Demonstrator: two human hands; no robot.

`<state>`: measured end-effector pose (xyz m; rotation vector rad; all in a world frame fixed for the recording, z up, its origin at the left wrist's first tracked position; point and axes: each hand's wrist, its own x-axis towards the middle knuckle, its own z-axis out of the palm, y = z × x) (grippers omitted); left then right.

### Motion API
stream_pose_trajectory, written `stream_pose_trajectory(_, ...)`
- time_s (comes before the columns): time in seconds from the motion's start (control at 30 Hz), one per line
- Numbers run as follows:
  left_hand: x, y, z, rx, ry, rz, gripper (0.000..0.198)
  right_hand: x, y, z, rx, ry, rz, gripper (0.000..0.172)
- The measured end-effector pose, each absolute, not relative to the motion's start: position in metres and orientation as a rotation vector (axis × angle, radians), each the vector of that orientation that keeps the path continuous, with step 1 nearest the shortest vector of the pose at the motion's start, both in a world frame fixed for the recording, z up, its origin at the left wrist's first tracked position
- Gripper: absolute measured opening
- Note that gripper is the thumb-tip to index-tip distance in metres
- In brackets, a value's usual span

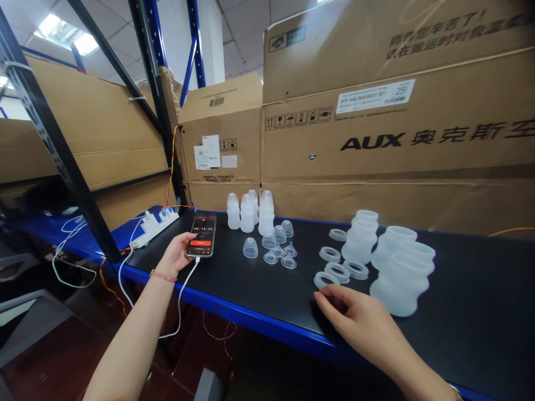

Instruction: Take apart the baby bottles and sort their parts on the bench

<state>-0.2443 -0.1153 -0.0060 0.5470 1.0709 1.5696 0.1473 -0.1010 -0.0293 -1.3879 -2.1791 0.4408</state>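
My left hand (180, 253) grips a phone (203, 225), its thumb on the screen, which shows a timer and a red button. A white cable is plugged into the phone's lower end. My right hand (353, 314) rests at the table's front edge, loosely curled, with a gap between thumb and fingers and nothing visible in it. Just beyond its fingertips lies a translucent ring (324, 280), among several similar rings (330, 254). Stacked frosted bottle bodies (401, 281) and another stack (360, 238) stand behind. Clear domed caps (250, 248) and silicone nipples (288, 262) lie mid-table.
Several capped baby bottles (266, 214) stand at the back against cardboard boxes (334, 161). A power strip (155, 229) with cables sits at the left beside a dark rack post (79, 184). The black tabletop (259, 289) has a blue front edge.
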Motion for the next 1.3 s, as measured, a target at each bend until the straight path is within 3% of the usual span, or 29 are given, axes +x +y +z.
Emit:
stream_pose_trajectory(0.27,-0.240,-0.118,-0.014,0.801,1.150,1.625,0.025,0.146,-0.102,-0.026,-1.376,-2.167,0.444,0.039)
stream_pose_trajectory(0.43,-0.243,-0.118,-0.010,0.713,1.060,1.618,0.017,0.146,-0.103,-0.025,-1.336,-2.156,0.432,0.037)
stream_pose_trajectory(0.93,-0.234,-0.123,-0.011,0.917,1.141,1.618,0.046,0.146,-0.103,-0.027,-1.342,-2.162,0.436,0.038)
stream_pose_trajectory(1.3,-0.228,-0.125,-0.009,0.958,1.225,1.656,0.040,0.146,-0.104,-0.027,-1.311,-2.156,0.425,0.040)
